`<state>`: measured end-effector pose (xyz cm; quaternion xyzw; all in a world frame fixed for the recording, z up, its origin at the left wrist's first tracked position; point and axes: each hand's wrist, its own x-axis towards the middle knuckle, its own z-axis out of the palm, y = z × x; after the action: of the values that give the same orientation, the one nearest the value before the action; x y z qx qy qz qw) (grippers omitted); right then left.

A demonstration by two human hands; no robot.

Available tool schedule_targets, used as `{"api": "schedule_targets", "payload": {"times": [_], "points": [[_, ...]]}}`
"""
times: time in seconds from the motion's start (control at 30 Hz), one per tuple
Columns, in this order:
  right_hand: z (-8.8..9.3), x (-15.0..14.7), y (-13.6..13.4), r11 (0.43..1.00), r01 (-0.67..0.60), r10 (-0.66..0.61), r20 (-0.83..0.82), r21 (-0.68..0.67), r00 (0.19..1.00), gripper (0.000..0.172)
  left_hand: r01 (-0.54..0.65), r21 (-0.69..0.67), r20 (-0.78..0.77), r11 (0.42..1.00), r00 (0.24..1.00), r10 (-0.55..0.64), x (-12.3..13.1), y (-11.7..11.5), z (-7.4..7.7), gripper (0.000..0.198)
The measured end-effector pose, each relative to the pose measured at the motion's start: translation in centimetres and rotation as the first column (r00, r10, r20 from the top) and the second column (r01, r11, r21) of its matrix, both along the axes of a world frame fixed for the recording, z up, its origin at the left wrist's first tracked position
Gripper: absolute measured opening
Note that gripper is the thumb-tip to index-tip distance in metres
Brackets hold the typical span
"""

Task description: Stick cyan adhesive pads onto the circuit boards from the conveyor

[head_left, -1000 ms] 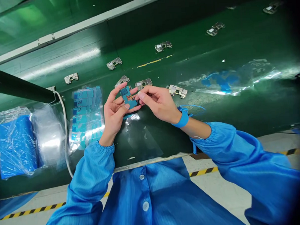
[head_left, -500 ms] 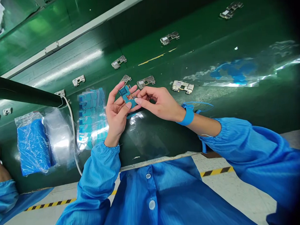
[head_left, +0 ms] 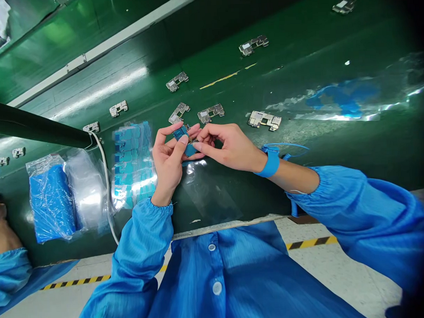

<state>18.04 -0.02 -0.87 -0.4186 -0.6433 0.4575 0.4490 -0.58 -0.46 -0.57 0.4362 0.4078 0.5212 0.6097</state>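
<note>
Fingers (head_left: 183, 140) of the left hand (head_left: 169, 161) curl around a small blue circuit board (head_left: 185, 140), thumb pressed on its face, holding it just above the green counter (head_left: 323, 140). Right hand (head_left: 229, 146) meets it from the other side, its fingertips pinched narrowly on the board's right edge, so both hands grip the same piece. A blue wrist strap (head_left: 270, 160) circles the right wrist, with a thin coiled cord (head_left: 292, 148) trailing from it over the counter. Just left of the left hand lies a clear bag of blue strips (head_left: 132, 165), and further left a plastic bag with a blue bundle (head_left: 52, 202) inside, beside crumpled clear wrap (head_left: 87, 192). A white cable (head_left: 105, 182) runs down between these. Beyond the hands, several small metal-shielded boards lie scattered apart on the counter: one (head_left: 177, 112) just behind the fingers, another (head_left: 210, 113) beside it, a third (head_left: 264, 120) to the right. A flat clear film (head_left: 206, 192) lies under the wrists. At the far left edge another person's sleeve (head_left: 8, 275) shows.
</note>
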Motion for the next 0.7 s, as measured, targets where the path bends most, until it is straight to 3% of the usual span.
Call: {"api": "schedule_targets", "payload": {"times": [0.7], "points": [[-0.20,-0.02,0.11,0.999,-0.049,0.048,0.032,0.014,0.998,0.027,-0.006,-0.104,0.044,0.995,0.999,0.011,-0.01,0.33,-0.47,0.042]]}}
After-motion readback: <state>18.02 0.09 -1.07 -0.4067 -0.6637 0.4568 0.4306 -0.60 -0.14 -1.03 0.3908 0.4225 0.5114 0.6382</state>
